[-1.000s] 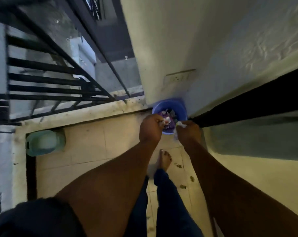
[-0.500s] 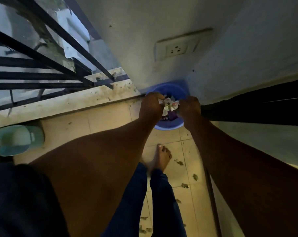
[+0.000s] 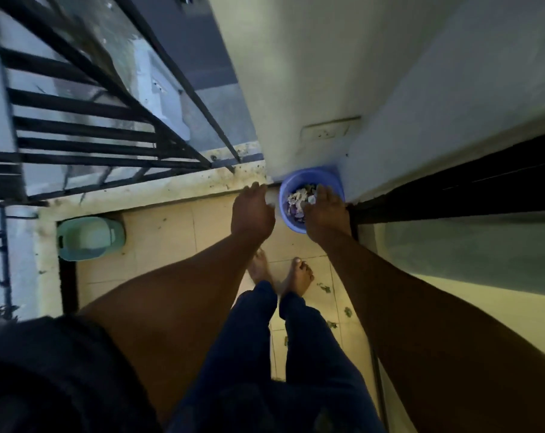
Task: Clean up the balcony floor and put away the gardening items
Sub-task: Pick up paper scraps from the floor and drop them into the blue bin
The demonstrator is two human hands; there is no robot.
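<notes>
Now, dropping the gathered scraps into the blue bin

Both hands hang open and empty, the right hand (image 3: pixel 325 214) over the blue bin (image 3: pixel 327 179) in the wall corner at 12 o'clock, the left hand (image 3: pixel 252 212) just beside its rim at 9 o'clock; pale and purple scraps (image 3: pixel 297 200) lie inside. To finish well, I would spread the fingers (image 3: pixel 322 192) low over the rim so nothing drifts out, then collect the leaf bits (image 3: pixel 325 288) on the floor at 5 o'clock, and the green tub (image 3: pixel 90 238) at 9 o'clock
</notes>
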